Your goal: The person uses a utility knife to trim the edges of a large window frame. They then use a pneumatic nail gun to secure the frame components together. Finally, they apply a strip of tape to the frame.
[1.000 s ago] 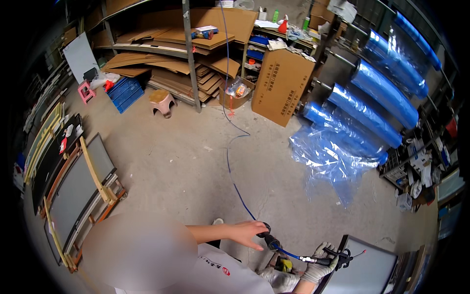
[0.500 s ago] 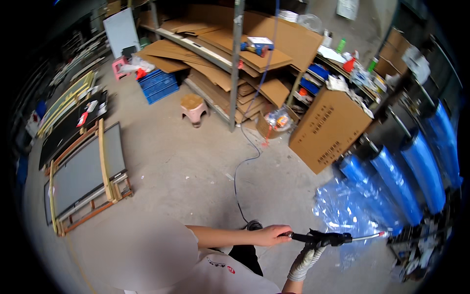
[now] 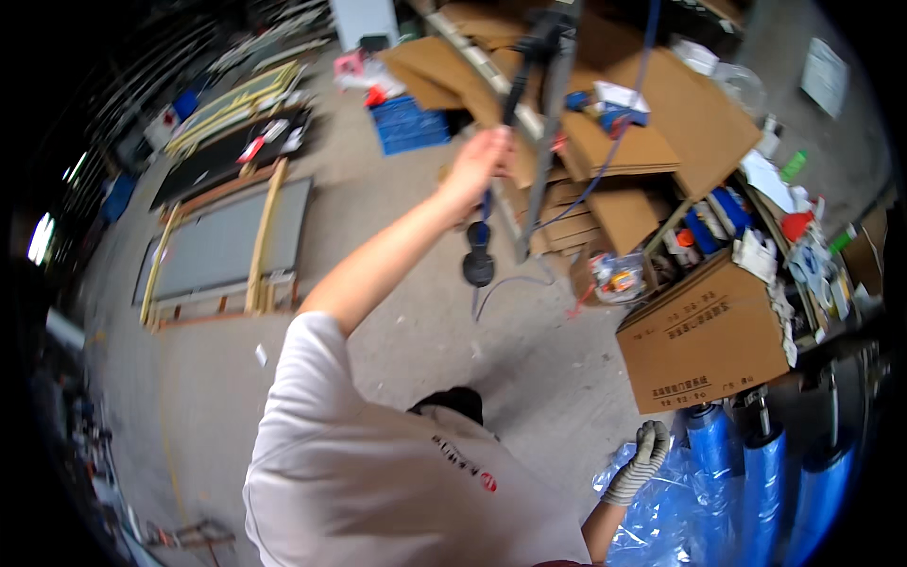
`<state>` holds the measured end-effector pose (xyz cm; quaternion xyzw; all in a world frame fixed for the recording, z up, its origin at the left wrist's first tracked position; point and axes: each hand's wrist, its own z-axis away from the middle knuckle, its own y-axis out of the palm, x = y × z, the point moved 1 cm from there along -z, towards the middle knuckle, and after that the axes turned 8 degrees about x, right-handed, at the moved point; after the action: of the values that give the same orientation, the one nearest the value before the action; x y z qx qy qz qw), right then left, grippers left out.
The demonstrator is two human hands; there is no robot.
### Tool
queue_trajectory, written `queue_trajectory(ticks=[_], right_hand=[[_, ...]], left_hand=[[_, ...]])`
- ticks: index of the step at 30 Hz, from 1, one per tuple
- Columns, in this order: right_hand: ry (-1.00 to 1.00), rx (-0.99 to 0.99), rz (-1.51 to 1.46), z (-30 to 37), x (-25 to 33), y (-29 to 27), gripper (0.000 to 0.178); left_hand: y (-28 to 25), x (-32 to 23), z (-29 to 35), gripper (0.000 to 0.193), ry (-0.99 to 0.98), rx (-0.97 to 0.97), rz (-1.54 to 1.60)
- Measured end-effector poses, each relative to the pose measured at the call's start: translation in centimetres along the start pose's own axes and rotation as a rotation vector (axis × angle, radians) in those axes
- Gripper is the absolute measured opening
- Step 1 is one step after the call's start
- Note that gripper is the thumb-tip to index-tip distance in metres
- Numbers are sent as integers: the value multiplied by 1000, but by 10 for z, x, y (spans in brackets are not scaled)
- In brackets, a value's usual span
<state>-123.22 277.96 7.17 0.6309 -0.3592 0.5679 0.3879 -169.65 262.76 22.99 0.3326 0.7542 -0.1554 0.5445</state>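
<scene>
Raised in front of me, my bare left hand [image 3: 480, 168] is closed round a black air blow gun [image 3: 515, 99] with a handle and a long barrel. Its upper end is blurred against a grey rack post [image 3: 550, 142]. A blue air hose [image 3: 605, 165] runs down past the post, and a black rounded fitting [image 3: 479, 267] hangs below the hand. At the lower right, my right hand [image 3: 642, 460] wears a striped grey glove. Its fingers are curled together with nothing visible in them, above crumpled clear plastic film [image 3: 652, 515].
Stacked cardboard sheets [image 3: 614, 142] fill the rack ahead. A large carton [image 3: 704, 335] stands at right beside blue film rolls [image 3: 761, 491]. Framed panels [image 3: 222, 241] lie on the left floor. A blue crate [image 3: 408, 126] sits at the rack's foot.
My left hand has risen with the blow gun from low in front up to the rack post. My right hand has let go of the gun and dropped lower right. The view has turned.
</scene>
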Motion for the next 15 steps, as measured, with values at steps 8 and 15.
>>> queue_trajectory(ticks=[8,15], right_hand=[[-11,-78,63,-127,-40,8,14],[111,-340,157,-130,-91,-53,16]], left_hand=[[14,-40,-273,36,248,-26,97],[54,-24,-488,39,391,-245,-201]])
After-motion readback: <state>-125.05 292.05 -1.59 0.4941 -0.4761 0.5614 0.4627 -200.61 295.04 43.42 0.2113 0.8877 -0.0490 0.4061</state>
